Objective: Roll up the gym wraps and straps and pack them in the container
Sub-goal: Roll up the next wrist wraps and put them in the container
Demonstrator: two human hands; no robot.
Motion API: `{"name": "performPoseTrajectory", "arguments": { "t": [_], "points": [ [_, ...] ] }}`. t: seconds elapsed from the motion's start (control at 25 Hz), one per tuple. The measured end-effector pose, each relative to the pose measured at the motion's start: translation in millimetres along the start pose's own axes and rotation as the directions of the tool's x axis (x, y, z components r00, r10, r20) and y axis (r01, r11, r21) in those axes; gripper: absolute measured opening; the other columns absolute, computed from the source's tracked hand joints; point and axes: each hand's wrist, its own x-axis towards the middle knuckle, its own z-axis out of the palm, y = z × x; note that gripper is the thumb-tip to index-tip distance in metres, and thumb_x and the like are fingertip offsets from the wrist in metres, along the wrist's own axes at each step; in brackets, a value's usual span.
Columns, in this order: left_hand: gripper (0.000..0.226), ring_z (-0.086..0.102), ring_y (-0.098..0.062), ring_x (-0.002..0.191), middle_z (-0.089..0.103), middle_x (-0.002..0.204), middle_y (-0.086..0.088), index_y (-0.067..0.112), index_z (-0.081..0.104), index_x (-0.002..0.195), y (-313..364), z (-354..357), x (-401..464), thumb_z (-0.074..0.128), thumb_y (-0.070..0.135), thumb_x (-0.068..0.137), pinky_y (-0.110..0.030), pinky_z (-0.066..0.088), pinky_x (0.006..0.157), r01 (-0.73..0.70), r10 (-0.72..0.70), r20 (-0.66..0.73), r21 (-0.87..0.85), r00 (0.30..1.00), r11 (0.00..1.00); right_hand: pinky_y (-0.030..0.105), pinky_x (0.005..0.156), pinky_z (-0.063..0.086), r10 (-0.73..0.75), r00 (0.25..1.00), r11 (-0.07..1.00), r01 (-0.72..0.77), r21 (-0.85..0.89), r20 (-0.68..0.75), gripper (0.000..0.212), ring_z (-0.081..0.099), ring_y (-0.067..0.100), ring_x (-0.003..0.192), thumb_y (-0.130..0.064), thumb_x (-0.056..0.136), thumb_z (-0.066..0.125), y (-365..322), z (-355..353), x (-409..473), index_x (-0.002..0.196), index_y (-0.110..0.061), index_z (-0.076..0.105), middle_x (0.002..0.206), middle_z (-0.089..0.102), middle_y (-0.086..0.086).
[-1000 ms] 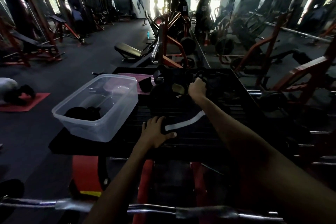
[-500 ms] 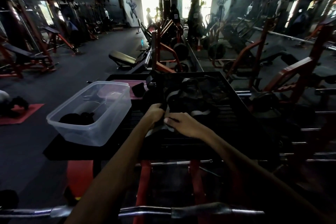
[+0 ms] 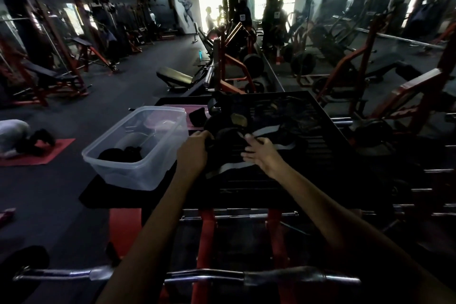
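- Gripping a dark wrap (image 3: 222, 138) at the centre of the frame, the left hand (image 3: 193, 150) had its fingers curled around the wrap's left end.
- The right hand (image 3: 261, 153) lay just right of it, fingers loosely spread and resting on a black strap with a pale stripe (image 3: 246, 164); whether they pinched it could not be told.
- That strap ran across the dark slatted surface (image 3: 320, 150), from below the left hand up toward the right.
- More dark wraps and straps lay in a pile (image 3: 266, 116) just beyond the hands, too dim to tell apart.
- A clear plastic container (image 3: 138, 148) stood at centre left on the same surface, beside the left hand, with dark rolled items (image 3: 121, 154) in its near end.
- A metal bar (image 3: 197, 276) crossed the bottom of the frame under both forearms.
- A person knelt on a red mat (image 3: 47, 153) at the left edge.
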Motion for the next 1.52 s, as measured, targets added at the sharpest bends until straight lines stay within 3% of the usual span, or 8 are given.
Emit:
{"name": "performPoseTrajectory", "arguments": {
  "t": [0.2,0.4,0.76,0.88,1.04,1.16,1.28,1.52],
  "points": [
    [0.027,0.063,-0.017,0.099,0.068,0.107,-0.006,0.013,0.067,0.103,-14.4,7.8,-18.3,0.067,0.01,0.077,-0.029,0.047,0.092,-0.065,0.178,0.301,-0.349,0.937,0.935,0.026,0.066,0.052,0.155,0.98,0.801,-0.053,0.597,-0.122,0.01,0.058,0.022,0.082,-0.011,0.09,0.061,-17.0,9.5,20.3,0.084,-0.004,0.056,0.096,0.056,0.01],
    [0.042,0.05,-0.02,0.122,0.054,0.131,-0.007,0.023,0.052,0.131,-17.9,1.6,-24.3,0.042,0.043,0.096,-0.024,0.034,0.098,0.416,-0.175,0.494,-0.436,0.852,0.798,0.024,0.064,0.045,0.208,0.975,0.878,-0.148,0.456,-0.082,0.012,0.051,0.017,0.078,0.0,0.091,0.052,-21.5,14.0,24.6,0.1,-0.004,0.058,0.108,0.053,0.009],
    [0.027,0.058,-0.017,0.095,0.064,0.105,-0.008,0.004,0.065,0.11,-18.1,-3.2,-7.0,0.057,0.023,0.092,-0.029,0.045,0.089,0.413,-0.166,0.521,-0.405,0.837,0.815,0.021,0.053,0.053,-0.021,0.998,0.945,0.039,0.325,-0.059,0.018,0.063,0.02,0.065,0.002,0.09,0.049,-15.6,6.9,23.9,0.075,-0.003,0.057,0.071,0.061,0.01],
    [0.038,0.06,-0.023,0.099,0.063,0.112,-0.01,0.007,0.057,0.12,-11.6,3.2,1.5,0.05,0.034,0.095,-0.029,0.044,0.084,0.407,-0.201,0.549,-0.283,0.811,0.869,0.026,0.064,0.051,-0.141,0.984,0.988,0.147,0.047,-0.109,0.03,0.057,0.022,0.086,0.011,0.083,0.054,-13.3,10.7,23.1,0.106,-0.008,0.055,0.091,0.056,0.009],
    [0.057,0.063,-0.028,0.099,0.064,0.115,-0.018,0.003,0.057,0.118,4.2,11.9,9.0,0.056,0.05,0.085,-0.042,0.049,0.093,0.541,-0.281,0.463,-0.708,0.841,0.454,0.026,0.065,0.05,-0.103,0.994,0.995,0.103,0.007,0.032,0.078,0.059,0.019,0.092,0.012,0.08,0.057,-8.5,26.0,2.5,0.142,-0.021,0.023,0.112,0.056,0.015],
    [0.049,0.059,-0.026,0.103,0.061,0.112,-0.014,0.001,0.05,0.126,5.6,26.4,8.4,0.065,0.026,0.086,-0.041,0.048,0.097,0.506,-0.378,0.346,-0.693,0.859,0.514,0.027,0.075,0.053,-0.124,0.99,0.976,0.134,-0.171,0.066,0.063,0.061,0.015,0.092,0.003,0.082,0.058,-3.8,31.0,-11.5,0.136,-0.022,0.038,0.114,0.057,0.006],
    [0.067,0.064,-0.028,0.102,0.066,0.112,-0.015,0.003,0.061,0.116,10.7,24.3,10.8,0.061,0.058,0.077,-0.041,0.05,0.095,0.536,-0.357,0.403,-0.688,0.843,0.489,0.027,0.096,0.045,-0.248,0.957,0.803,0.29,-0.521,0.15,0.056,0.055,0.015,0.114,-0.006,0.085,0.056,-5.0,35.6,-23.3,0.137,-0.023,0.045,0.122,0.057,-0.002],
    [0.031,0.062,-0.021,0.073,0.064,0.088,-0.01,0.005,0.058,0.115,8.0,17.2,14.8,0.043,0.026,0.098,-0.031,0.052,0.068,0.605,-0.294,0.542,-0.77,0.787,0.201,0.023,0.079,0.046,-0.202,0.975,0.946,0.219,-0.241,0.095,0.027,0.06,0.016,0.095,-0.011,0.093,0.046,-17.7,49.3,-34.2,0.111,-0.012,0.066,0.103,0.066,0.003]
  ]
}}
